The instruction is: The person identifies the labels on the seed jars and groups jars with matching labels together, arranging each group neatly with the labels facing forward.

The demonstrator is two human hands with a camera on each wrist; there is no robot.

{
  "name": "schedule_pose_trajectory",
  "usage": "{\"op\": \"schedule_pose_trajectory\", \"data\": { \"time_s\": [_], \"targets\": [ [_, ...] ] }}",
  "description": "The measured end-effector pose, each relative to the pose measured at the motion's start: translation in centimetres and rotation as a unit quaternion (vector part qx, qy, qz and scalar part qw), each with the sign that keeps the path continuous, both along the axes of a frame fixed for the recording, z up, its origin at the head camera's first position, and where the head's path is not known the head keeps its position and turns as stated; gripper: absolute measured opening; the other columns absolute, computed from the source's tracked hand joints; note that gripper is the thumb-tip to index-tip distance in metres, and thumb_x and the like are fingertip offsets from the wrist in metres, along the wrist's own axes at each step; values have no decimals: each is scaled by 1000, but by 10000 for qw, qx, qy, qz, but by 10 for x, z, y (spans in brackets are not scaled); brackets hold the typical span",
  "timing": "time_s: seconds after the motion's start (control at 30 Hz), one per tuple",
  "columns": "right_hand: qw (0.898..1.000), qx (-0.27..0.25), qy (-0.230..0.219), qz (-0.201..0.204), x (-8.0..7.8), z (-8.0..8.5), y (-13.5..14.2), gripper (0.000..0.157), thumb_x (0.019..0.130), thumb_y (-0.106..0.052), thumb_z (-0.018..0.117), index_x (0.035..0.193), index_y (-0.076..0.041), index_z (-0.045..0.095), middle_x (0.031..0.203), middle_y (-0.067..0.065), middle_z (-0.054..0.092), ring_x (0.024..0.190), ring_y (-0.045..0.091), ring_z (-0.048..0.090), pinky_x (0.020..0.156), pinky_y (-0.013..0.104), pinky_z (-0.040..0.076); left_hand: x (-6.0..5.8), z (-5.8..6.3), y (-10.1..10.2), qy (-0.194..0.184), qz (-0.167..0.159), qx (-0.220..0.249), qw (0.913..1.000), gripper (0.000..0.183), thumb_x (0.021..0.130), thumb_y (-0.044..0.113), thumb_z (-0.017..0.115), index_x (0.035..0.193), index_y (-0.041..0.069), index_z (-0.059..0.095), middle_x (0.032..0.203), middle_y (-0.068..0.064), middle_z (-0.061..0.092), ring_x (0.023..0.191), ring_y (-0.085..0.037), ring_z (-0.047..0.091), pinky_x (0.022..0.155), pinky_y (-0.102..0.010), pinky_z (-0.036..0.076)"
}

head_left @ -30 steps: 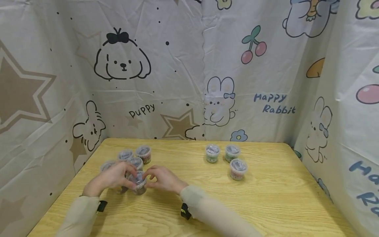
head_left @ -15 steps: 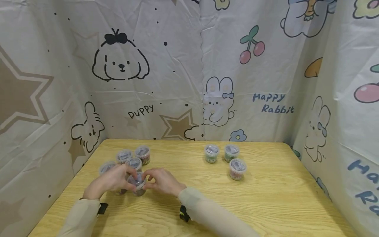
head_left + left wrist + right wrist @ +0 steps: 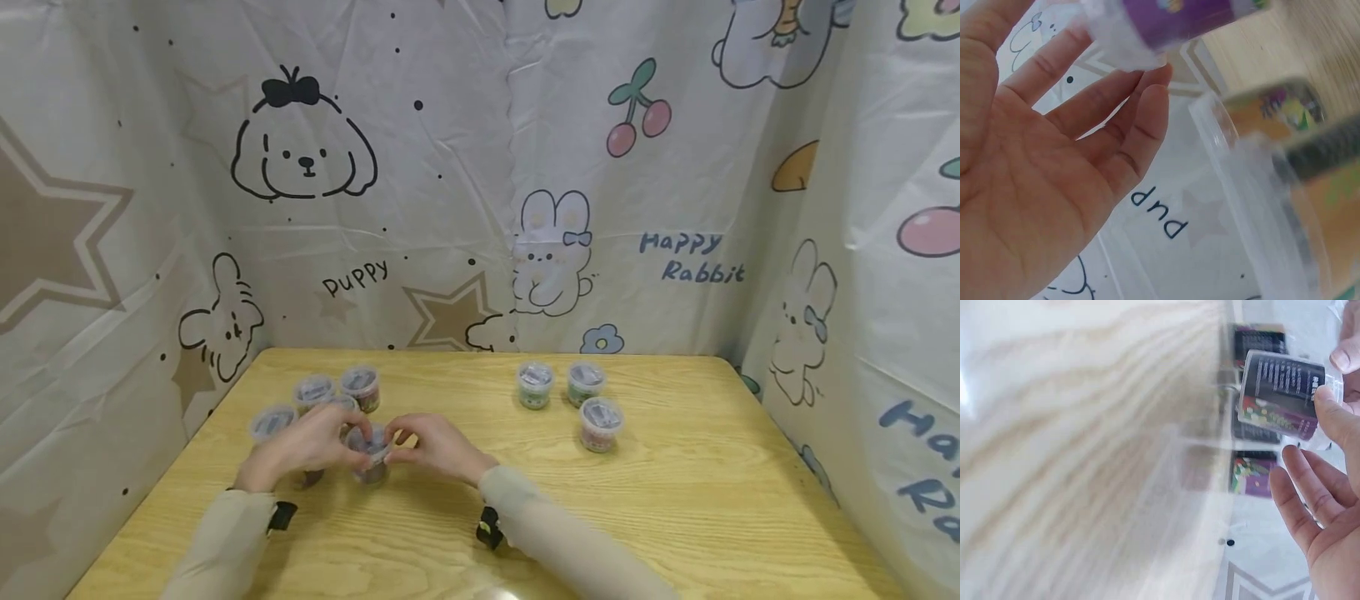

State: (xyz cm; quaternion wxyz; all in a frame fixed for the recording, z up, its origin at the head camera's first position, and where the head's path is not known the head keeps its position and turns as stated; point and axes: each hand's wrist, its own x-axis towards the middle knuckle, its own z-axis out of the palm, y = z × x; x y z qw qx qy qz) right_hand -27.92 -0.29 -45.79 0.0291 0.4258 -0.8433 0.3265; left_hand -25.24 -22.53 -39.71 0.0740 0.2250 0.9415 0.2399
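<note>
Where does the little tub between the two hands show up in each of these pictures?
Head: left of center, below the middle, the tub is between the left hand and the right hand.
Left wrist: the tub, purple here, is at the top, cut off by the edge.
Right wrist: the tub, dark and purple, is in the upper right.
Shared landmark: the wooden table, visible in all three views.

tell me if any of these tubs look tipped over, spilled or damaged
Nothing stands out. The three tubs at right on the table stand upright, with no spill or damage visible there or on the held tub between left hand and right hand. Some left-side tubs are too hidden to judge.
</note>
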Motion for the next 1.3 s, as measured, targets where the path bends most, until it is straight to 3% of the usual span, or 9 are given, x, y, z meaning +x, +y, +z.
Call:
{"op": "schedule_pose_trajectory", "data": {
  "time_s": [0.17, 0.27, 0.37, 0.47, 0.7, 0.9, 1.07, 1.3],
  "targets": [
    [9986, -343, -400, -24, -8, 4, 18, 22, 92, -28, 70, 111, -19, 66, 112, -4, 70, 100, 12, 68, 79, 18, 55, -7, -4, 9, 0, 34, 393, 9992, 33, 76, 40, 84, 98, 24, 65, 85, 5, 61, 63, -11, 50, 56, -27, 44],
    [9961, -555, -686, -76, -11, 6, 28, 20, 92, -26, 70, 110, -19, 66, 112, -3, 70, 100, 12, 68, 79, 18, 54, -11, -8, 14, 197, -144, 779, 9967, 32, 78, 41, 82, 100, 26, 65, 98, 7, 63, 79, -14, 57, 72, -35, 52],
    [9927, -767, -920, -139, -13, 9, 39, 18, 92, -24, 69, 110, -20, 66, 112, -3, 70, 101, 12, 68, 80, 19, 54, -14, -11, 20, 199, -307, 1286, 9910, 30, 81, 40, 80, 103, 26, 65, 108, 7, 63, 96, -16, 61, 89, -45, 52],
    [9907, -883, -1017, -202, -15, 13, 48, 18, 93, -25, 69, 111, -21, 66, 114, -3, 69, 101, 9, 67, 81, 21, 55, -16, -12, 27, 130, -320, 1718, 9845, 27, 83, 38, 79, 104, 25, 66, 112, 5, 64, 102, -18, 60, 95, -49, 50],
    [9873, -1018, -1186, -278, -19, 14, 61, 19, 94, -23, 68, 113, -20, 66, 119, -1, 68, 103, 13, 68, 82, 21, 55, -22, -14, 41, 300, -187, 2005, 9791, 24, 80, 34, 82, 90, 23, 63, 100, 3, 63, 95, -20, 60, 88, -45, 51],
    [9865, -1129, -1117, -402, -18, 13, 68, 21, 94, -24, 68, 115, -21, 66, 118, -3, 68, 103, 14, 68, 81, 22, 56, -25, -17, 50, 336, 5, 2175, 9755, 32, 79, 37, 82, 86, 19, 57, 107, -1, 63, 105, -21, 64, 90, -47, 52],
    [9820, -1359, -1183, -565, -17, 14, 77, 23, 92, -27, 71, 113, -21, 66, 116, -3, 67, 104, 15, 68, 81, 24, 57, -27, -18, 63, 499, -24, 2280, 9724, 34, 80, 35, 82, 86, 15, 55, 95, -3, 61, 105, -22, 66, 88, -45, 53],
    [9768, -1586, -1227, -749, -19, 19, 92, 24, 90, -30, 73, 110, -20, 65, 115, -1, 67, 105, 17, 67, 83, 34, 58, -30, -17, 84, 691, 36, 2493, 9659, 35, 80, 33, 82, 85, 12, 53, 81, -3, 55, 84, -17, 65, 67, -30, 47]
  ]
}}
